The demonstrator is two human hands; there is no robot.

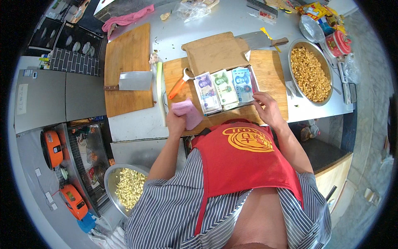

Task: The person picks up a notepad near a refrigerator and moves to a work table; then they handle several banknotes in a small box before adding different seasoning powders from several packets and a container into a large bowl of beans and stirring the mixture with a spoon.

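Before me a cardboard box stands on a wooden cutting board, its brown flap folded back. Inside lie three stacks of banknotes: purple, green and blue. My left hand grips a folded pink cloth left of the box's near corner. My right hand rests with bent fingers at the box's right near corner, fingertips by the blue stack; whether they pinch anything is unclear. An orange-handled peeler lies left of the box, beside a long green onion.
A cleaver lies on a second cutting board at left. Behind the box lies a large knife. A metal bowl of chopped brown food stands right; another bowl with pale diced pieces is low at left.
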